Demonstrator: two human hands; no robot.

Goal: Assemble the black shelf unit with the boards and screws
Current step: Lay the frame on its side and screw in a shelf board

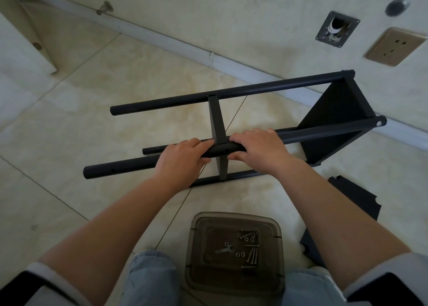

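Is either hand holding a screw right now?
No, both the left hand and right hand grip the black tube.

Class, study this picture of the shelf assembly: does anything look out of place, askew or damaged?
On the wall, the square metal plate hangs tilted around an open hole with a pipe showing, unlike the neatly covered beige socket beside it. The black shelf frame shows no damage.

I see a pale tiled floor [69, 125]; on it lie the black shelf frame [231, 92], a smoky plastic tray [199, 271] and loose black boards [356, 197].
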